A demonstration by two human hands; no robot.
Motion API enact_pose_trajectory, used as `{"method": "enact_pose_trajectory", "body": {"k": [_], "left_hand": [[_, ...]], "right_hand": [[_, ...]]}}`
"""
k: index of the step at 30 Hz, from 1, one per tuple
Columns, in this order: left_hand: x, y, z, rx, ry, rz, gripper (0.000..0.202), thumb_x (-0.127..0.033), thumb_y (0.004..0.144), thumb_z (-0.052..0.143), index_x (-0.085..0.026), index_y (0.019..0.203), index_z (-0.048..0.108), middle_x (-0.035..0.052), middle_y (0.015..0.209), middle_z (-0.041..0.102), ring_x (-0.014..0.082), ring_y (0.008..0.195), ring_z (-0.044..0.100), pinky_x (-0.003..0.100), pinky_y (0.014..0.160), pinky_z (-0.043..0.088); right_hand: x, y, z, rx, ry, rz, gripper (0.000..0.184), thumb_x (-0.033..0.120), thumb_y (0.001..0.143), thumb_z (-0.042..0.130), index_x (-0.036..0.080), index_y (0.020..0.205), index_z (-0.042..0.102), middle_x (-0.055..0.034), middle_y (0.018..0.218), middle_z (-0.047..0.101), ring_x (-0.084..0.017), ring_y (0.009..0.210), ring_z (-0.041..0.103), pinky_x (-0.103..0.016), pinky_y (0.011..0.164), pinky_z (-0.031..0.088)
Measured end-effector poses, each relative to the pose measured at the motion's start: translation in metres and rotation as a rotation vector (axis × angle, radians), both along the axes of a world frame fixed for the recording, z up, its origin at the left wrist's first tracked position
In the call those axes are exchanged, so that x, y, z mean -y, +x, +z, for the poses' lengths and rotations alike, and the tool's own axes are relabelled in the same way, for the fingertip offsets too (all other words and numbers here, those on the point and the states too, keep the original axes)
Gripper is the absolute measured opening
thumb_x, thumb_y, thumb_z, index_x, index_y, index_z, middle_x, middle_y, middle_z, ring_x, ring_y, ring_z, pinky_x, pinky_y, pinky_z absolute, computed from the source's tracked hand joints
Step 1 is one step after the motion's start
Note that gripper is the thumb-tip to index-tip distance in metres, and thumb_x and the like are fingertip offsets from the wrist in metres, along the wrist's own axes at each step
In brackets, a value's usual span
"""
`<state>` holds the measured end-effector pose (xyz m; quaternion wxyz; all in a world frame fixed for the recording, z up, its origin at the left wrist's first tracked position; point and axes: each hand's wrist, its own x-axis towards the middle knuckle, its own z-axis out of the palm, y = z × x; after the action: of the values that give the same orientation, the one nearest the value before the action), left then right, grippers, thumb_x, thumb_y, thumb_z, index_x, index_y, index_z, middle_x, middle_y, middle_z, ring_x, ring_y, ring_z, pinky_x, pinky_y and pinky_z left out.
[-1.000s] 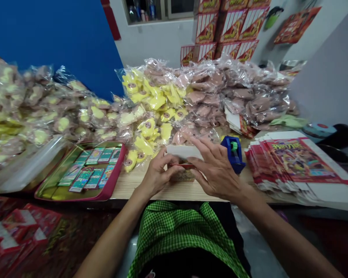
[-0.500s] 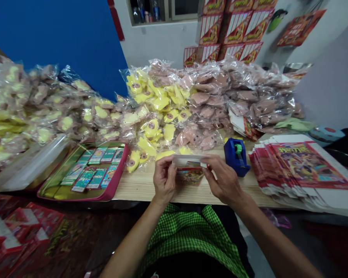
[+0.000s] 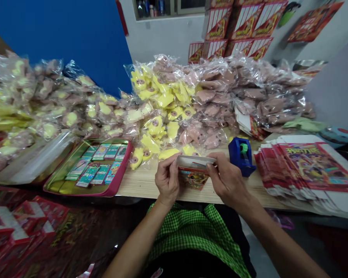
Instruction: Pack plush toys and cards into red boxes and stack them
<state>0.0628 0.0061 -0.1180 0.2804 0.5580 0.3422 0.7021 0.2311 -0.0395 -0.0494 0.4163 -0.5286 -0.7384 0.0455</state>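
Note:
Between my hands, at the front of the wooden table [image 3: 146, 183], is a small printed cardboard box [image 3: 195, 178] with its top end toward me showing white inside. My left hand [image 3: 167, 179] pinches its left edge, thumb against the near side. On the other side, my right hand [image 3: 229, 179] grips the right edge near the top flap. What lies inside the box is mostly hidden. A blue tape dispenser [image 3: 241, 157] with a green core stands just beyond my right hand. Yellow bagged toys [image 3: 150, 143] lie behind the box.
At left sits a pink-rimmed tin tray [image 3: 124, 166] with several green cards. Flat red printed cartons [image 3: 316, 166] are stacked at right. Bagged pink toys [image 3: 217, 104] are heaped along the back. Red boxes [image 3: 31, 220] stand low at left, with more boxes [image 3: 243, 27] against the wall.
The view has shifted slightly, so the surroundings appear a little further right. Both hands keep hold of the box; its top edge now looks more tilted and the right hand's thumb presses on its rim.

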Motion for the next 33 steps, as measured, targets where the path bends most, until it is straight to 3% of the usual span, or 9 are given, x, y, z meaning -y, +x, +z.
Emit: {"method": "enact_pose_trajectory", "body": {"k": [4,6,9,15,18,22,24,28,33], "left_hand": [[0.002,-0.001,-0.011,-0.040,0.178,0.007,0.014,-0.023,0.105,0.052,-0.023,0.113,0.064,0.0067,0.113,0.075,0.0201,0.109,0.073,0.039,0.094,0.061],[0.001,-0.003,-0.016,-0.053,0.204,0.021,0.017,-0.022,0.104,0.055,-0.022,0.119,0.061,0.0076,0.115,0.074,0.0197,0.108,0.073,0.037,0.093,0.060],[0.001,-0.004,-0.018,-0.069,0.158,0.060,0.029,-0.023,0.101,0.060,-0.021,0.130,0.058,0.0079,0.115,0.072,0.0178,0.102,0.073,0.031,0.088,0.060],[0.004,-0.009,-0.010,-0.151,0.219,0.001,0.020,-0.021,0.105,0.049,-0.022,0.112,0.068,0.0071,0.115,0.071,0.0190,0.110,0.067,0.034,0.096,0.055],[0.005,-0.009,-0.004,-0.130,0.121,-0.082,0.020,-0.029,0.106,0.049,-0.022,0.104,0.068,0.0065,0.108,0.070,0.0186,0.102,0.067,0.031,0.088,0.055],[0.008,-0.006,0.005,0.059,-0.092,-0.225,0.027,-0.036,0.101,0.059,-0.030,0.127,0.058,0.0002,0.094,0.066,0.0143,0.078,0.063,0.026,0.071,0.053],[0.010,-0.005,0.007,0.065,-0.123,-0.298,0.027,-0.037,0.101,0.058,-0.030,0.126,0.060,0.0015,0.098,0.066,0.0162,0.084,0.064,0.029,0.076,0.054],[0.014,-0.005,0.008,0.071,-0.094,-0.303,0.021,-0.037,0.100,0.054,-0.025,0.094,0.069,0.0047,0.101,0.068,0.0222,0.099,0.065,0.039,0.089,0.055],[0.017,-0.005,0.005,0.080,-0.050,-0.366,0.042,-0.058,0.098,0.048,-0.021,0.093,0.068,0.0105,0.107,0.071,0.0280,0.103,0.067,0.044,0.087,0.056]], "right_hand": [[0.000,-0.002,0.003,-0.161,-0.144,-0.043,0.014,0.027,0.101,0.045,0.022,0.111,0.054,0.0022,0.074,0.063,-0.016,0.059,0.059,-0.028,0.057,0.042],[-0.002,-0.001,0.006,-0.221,-0.209,-0.048,0.009,0.030,0.097,0.050,0.023,0.093,0.054,0.0034,0.069,0.059,-0.015,0.057,0.056,-0.027,0.055,0.039],[-0.006,-0.001,0.009,-0.232,-0.244,-0.108,0.027,0.036,0.091,0.054,0.024,0.069,0.043,0.0042,0.058,0.049,-0.014,0.054,0.048,-0.028,0.053,0.032],[-0.011,-0.004,0.011,-0.264,-0.288,-0.242,0.032,0.040,0.088,0.054,0.025,0.063,0.040,0.0043,0.052,0.041,-0.015,0.053,0.041,-0.029,0.054,0.028],[-0.005,-0.003,0.015,-0.222,-0.278,-0.129,0.025,0.037,0.091,0.052,0.024,0.071,0.045,0.0041,0.059,0.045,-0.015,0.056,0.044,-0.029,0.055,0.030],[0.003,-0.002,0.014,-0.346,-0.365,0.129,0.013,0.033,0.095,0.052,0.023,0.104,0.054,0.0013,0.083,0.059,-0.015,0.067,0.053,-0.027,0.061,0.042],[0.002,-0.003,0.009,-0.472,-0.366,0.143,0.012,0.033,0.094,0.054,0.023,0.101,0.053,0.0010,0.084,0.057,-0.015,0.069,0.052,-0.026,0.060,0.042],[0.001,0.000,-0.003,-0.616,-0.352,0.179,0.008,0.029,0.089,0.060,0.022,0.086,0.056,-0.0006,0.083,0.056,-0.016,0.072,0.053,-0.026,0.057,0.042],[0.011,0.016,0.003,-0.494,-0.430,0.345,0.023,0.039,0.103,0.047,0.022,0.109,0.062,-0.0086,0.116,0.060,-0.020,0.092,0.061,-0.030,0.068,0.054]]}}
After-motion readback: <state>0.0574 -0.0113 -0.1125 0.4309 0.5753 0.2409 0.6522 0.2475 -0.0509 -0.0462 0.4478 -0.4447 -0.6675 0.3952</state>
